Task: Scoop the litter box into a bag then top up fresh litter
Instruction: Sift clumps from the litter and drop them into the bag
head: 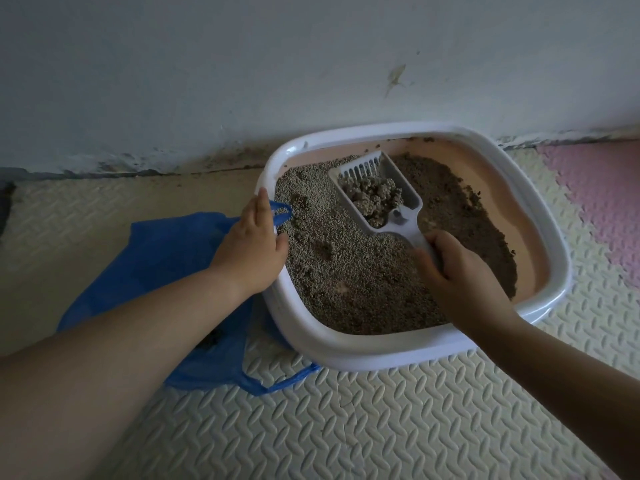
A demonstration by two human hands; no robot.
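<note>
A white-rimmed litter box [540, 216] with a peach inner wall stands on the floor against the wall, holding grey-brown litter [349, 285]. My right hand [457, 271] grips the handle of a white slotted scoop [405, 216], whose bowl carries a clump of litter [375, 199] above the litter surface. My left hand [254, 244] rests on the box's left rim and holds one handle loop of a blue plastic bag [166, 258]. The bag lies slumped on the floor to the left of the box, with some dark matter showing inside it.
Cream foam floor mats [381, 420] with a raised pattern cover the floor; a pink mat [602, 192] lies at the right. A scuffed pale wall [242, 64] runs right behind the box. The bag's other handle [287, 379] trails by the box's near corner.
</note>
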